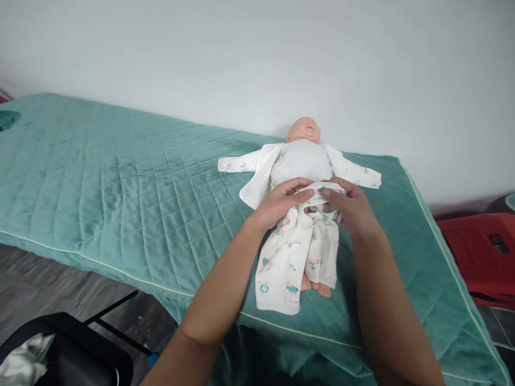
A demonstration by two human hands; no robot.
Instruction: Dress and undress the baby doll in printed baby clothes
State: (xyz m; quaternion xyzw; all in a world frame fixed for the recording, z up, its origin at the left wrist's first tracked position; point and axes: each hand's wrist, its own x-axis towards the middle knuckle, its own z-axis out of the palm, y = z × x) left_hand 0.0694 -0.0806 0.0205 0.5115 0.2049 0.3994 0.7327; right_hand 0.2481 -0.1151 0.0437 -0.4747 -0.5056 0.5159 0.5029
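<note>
A baby doll (303, 130) lies on its back, its head toward the wall and its feet toward me. Its arms are in the sleeves of a white printed jacket (263, 174), which hangs open over a plain white torso. White printed baby pants (284, 262) lie over the doll's legs, and its feet show below one leg opening. My left hand (284, 201) pinches the waistband on the left between thumb and fingers. On the right side of the same waistband, my right hand (350, 203) grips with its thumb on top. The fingertips behind the cloth are partly hidden.
A green quilted cover (140, 187) spreads over the bed, which stands against a white wall (241, 59). At the lower left is a black chair (84, 343) with a crumpled light cloth (26, 362) on it. A red case (478, 252) stands beyond the bed's right edge.
</note>
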